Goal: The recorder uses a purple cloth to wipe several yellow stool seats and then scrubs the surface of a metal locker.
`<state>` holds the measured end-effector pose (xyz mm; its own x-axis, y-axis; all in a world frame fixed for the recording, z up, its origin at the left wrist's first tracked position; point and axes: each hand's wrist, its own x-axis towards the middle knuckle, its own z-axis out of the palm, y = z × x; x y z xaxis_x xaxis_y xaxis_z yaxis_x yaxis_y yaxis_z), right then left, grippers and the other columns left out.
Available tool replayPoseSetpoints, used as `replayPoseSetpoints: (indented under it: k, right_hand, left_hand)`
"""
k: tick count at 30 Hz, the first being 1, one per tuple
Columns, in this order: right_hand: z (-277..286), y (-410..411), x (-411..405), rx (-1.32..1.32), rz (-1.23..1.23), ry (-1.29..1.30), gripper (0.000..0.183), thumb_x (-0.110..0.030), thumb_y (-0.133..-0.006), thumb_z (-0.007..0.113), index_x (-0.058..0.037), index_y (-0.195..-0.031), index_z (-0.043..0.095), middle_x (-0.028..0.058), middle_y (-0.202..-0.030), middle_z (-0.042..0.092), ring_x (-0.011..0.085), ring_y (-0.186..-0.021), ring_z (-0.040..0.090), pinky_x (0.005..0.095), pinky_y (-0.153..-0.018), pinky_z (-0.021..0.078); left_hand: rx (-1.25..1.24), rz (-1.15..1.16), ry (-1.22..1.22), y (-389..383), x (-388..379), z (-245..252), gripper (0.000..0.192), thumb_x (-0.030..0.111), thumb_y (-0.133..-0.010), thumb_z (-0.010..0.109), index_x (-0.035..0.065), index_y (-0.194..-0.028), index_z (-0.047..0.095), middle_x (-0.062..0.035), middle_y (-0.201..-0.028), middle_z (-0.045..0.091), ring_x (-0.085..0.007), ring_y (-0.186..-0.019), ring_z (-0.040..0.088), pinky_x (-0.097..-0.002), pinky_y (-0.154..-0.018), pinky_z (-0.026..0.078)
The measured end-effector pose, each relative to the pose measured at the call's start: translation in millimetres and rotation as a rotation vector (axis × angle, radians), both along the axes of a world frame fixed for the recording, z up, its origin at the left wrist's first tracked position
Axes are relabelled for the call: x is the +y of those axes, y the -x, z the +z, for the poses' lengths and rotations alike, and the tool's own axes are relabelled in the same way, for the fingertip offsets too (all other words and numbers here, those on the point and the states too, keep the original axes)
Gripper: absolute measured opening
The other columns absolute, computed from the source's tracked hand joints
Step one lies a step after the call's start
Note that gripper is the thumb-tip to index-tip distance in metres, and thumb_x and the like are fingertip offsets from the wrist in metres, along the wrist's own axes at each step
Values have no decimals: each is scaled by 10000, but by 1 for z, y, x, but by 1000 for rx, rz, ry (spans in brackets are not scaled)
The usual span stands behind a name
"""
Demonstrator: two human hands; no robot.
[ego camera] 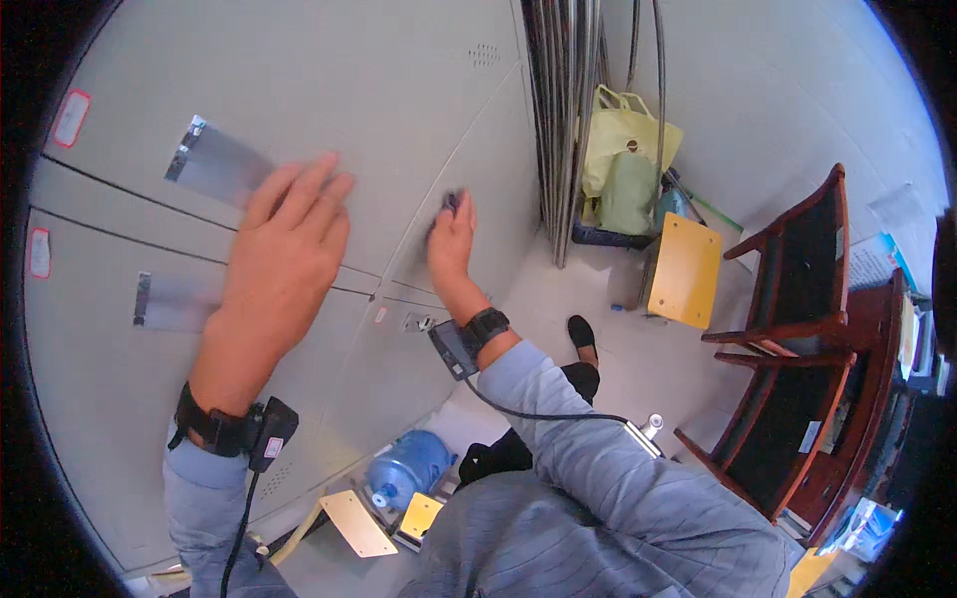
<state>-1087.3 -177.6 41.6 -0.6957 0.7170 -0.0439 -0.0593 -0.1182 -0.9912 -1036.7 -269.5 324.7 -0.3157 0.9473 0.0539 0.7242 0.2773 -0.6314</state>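
Note:
My left hand [288,243] lies with spread fingers over the grey cabinet door [389,97], its fingertips near the edge of a translucent label pocket [217,161]. A second label pocket [176,300] is partly covered by that wrist. My right hand [454,228] is at the cabinet's corner edge, fingers closed around a small dark object [451,202], which is blurred and mostly hidden, so its kind cannot be told. Below it, a lock with a key [420,322] sits on the cabinet.
Metal poles [561,134] stand beside the cabinet, near a yellow bag [617,138]. Wooden chairs [804,254] and a yellow-seated stool [684,270] are at the right. A blue water jug [411,467] and yellowish boards [359,523] lie low by the cabinet.

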Motion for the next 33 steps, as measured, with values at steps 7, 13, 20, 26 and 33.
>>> replayPoseSetpoints:
  k: [7,13,20,26,33]
  right_hand:
    - [-100,1,-11,-236,125,223,517,-156,-970,467,75,-1427,396,268,-1374,501,408,-1262,475,429,-1099,357]
    - [-67,88,97,102,-55,257,513,-148,-960,466,84,-1414,412,272,-1386,491,388,-1293,456,417,-1107,337]
    - [-53,153,177,50,-157,176,504,-139,-974,414,60,-1437,399,261,-1447,441,383,-1327,428,410,-1132,312]
    - [-159,129,146,-48,-46,524,488,-163,-990,418,-106,-1473,381,62,-1245,560,197,-1092,556,374,-937,459]
    - [-254,62,109,-350,264,854,215,-209,-995,432,-126,-1162,539,12,-922,564,186,-812,572,410,-680,494]
  left_hand:
    - [-20,103,36,-26,-12,6,326,88,-764,599,-41,-1060,649,-133,-1309,605,-286,-1347,458,-454,-1134,311]
    - [-57,238,43,-36,-11,8,297,108,-842,611,2,-1117,648,-110,-1334,600,-270,-1343,479,-462,-1107,332]
    - [-34,397,132,-47,-16,8,217,178,-901,645,119,-1109,667,-46,-1326,627,-238,-1301,533,-495,-1134,270]
    - [44,352,160,-41,-16,9,191,193,-907,643,162,-1092,676,-18,-1273,666,-222,-1268,561,-490,-1147,210]
    - [14,353,119,-27,-3,6,211,189,-870,670,167,-1080,681,-9,-1250,677,-214,-1244,577,-476,-1121,245]
